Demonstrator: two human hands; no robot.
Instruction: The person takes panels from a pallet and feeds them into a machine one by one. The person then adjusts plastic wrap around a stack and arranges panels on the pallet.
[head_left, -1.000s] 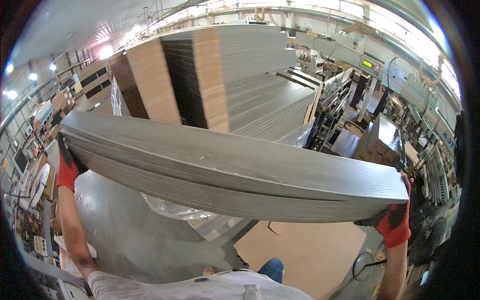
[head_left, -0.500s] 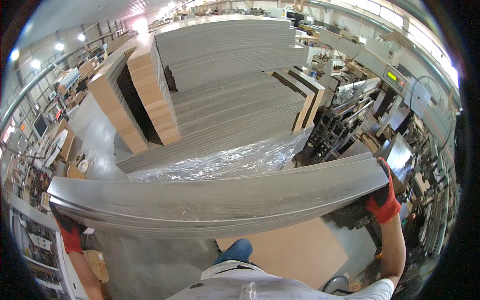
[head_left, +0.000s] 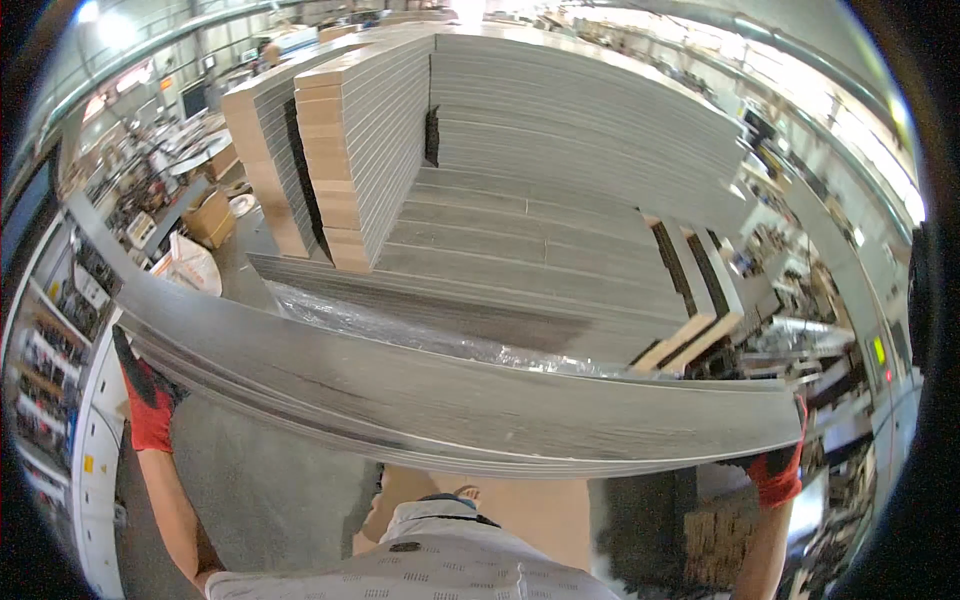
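A bundle of long grey boards point(head_left: 450, 390), laid one on another, spans the space before my body. My left hand point(head_left: 150, 400), in a red and black glove, grips the bundle's left end from below. At the opposite end my right hand point(head_left: 780, 468), gloved alike, is closed around the corner; its fingers are partly hidden by the boards. Beyond the bundle rises a large pile of similar grey boards point(head_left: 590, 120), with a lower layered part in front. Clear plastic wrap point(head_left: 470, 345) shows along the pile's near edge, just past the boards I hold.
Two upright stacks with tan ends point(head_left: 335, 185) stand on the pile's left side. Shorter tan-edged pieces point(head_left: 690, 325) lie at its right. A white cabinet point(head_left: 95, 480) is close by my left arm. Machinery point(head_left: 830, 350) stands right, and a tan sheet point(head_left: 530, 520) lies on the floor.
My view has swung, so the pile appears farther right and nearer. The held boards now slope down toward the right, still gripped at both ends.
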